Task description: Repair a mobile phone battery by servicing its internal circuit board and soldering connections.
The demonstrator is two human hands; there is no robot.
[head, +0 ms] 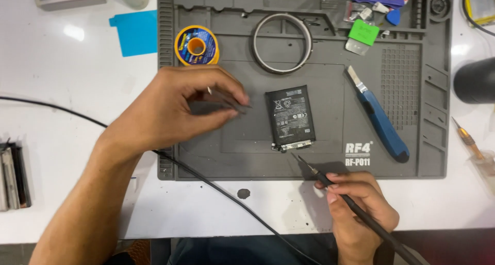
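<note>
A black phone battery (290, 117) lies flat in the middle of the grey work mat (330, 136), its connector end toward me. My left hand (175, 108) hovers just left of the battery and pinches thin metal tweezers (229, 100), whose tips point toward the battery without touching it. My right hand (358, 208) sits at the mat's near edge and grips a black soldering iron (356, 205) like a pen. The iron's tip (298, 158) points up-left and ends just below the battery's connector.
A yellow solder spool (196, 46) and a metal ring (282, 42) lie at the back of the mat. A blue utility knife (379, 115) lies to the right. A black cable (216, 187) crosses the white table. An orange-handled tool (466, 138) sits at far right.
</note>
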